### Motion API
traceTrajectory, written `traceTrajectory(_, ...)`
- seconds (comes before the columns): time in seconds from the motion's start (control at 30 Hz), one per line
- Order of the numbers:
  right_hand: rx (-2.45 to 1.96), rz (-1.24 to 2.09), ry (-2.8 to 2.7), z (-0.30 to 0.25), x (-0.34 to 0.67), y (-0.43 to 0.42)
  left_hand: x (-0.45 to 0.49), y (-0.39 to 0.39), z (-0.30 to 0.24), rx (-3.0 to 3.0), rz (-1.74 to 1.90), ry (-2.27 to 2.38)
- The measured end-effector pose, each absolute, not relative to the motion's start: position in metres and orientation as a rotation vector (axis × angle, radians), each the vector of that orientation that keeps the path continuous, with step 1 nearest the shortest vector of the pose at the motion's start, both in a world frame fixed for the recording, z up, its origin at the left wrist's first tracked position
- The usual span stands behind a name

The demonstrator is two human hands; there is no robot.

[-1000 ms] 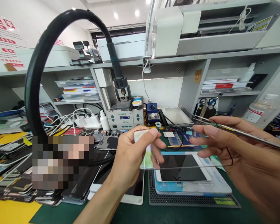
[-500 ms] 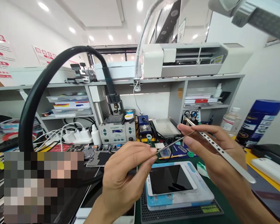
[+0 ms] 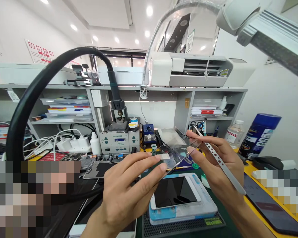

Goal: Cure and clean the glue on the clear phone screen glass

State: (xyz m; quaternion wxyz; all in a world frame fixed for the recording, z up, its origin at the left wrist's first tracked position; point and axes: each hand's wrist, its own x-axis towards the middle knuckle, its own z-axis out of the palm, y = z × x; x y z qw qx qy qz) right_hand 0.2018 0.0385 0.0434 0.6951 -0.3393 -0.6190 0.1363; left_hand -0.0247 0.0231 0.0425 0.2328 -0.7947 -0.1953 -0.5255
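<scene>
A thin, clear screen protector [image 3: 180, 159] is held tilted in the air between my two hands. My left hand [image 3: 129, 191] grips its near left end, thumb mostly hidden behind the fingers. At the far right end, the fingertips of my right hand [image 3: 217, 165] pinch the sheet. Silver tweezers [image 3: 220, 162] with a row of holes also rest in that hand, tips pointing up and away. Below the sheet lies a white phone [image 3: 175, 191], dark screen up, on a blue-and-white plastic case [image 3: 186, 213].
Under the case is a black perforated mat [image 3: 183, 229]. A hot-air station [image 3: 119, 140] with a thick black hose [image 3: 17, 109] stands behind. To the right are a blue spray can [image 3: 259, 137], a clear bottle [image 3: 234, 135] and a dark phone [image 3: 270, 205]. A lamp arm [image 3: 270, 36] hangs above.
The sheet has turned from nearly edge-on, so its clear face now shows. My left fingers have spread along it. The view has shifted a little, and the tweezers stay in my right hand.
</scene>
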Motion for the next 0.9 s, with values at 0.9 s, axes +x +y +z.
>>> traceTrajectory(0.9,-0.62,0.555,-1.352,0.041,0.2,0.038,-0.012,0.021,0.036,-2.253,-1.653,-0.653)
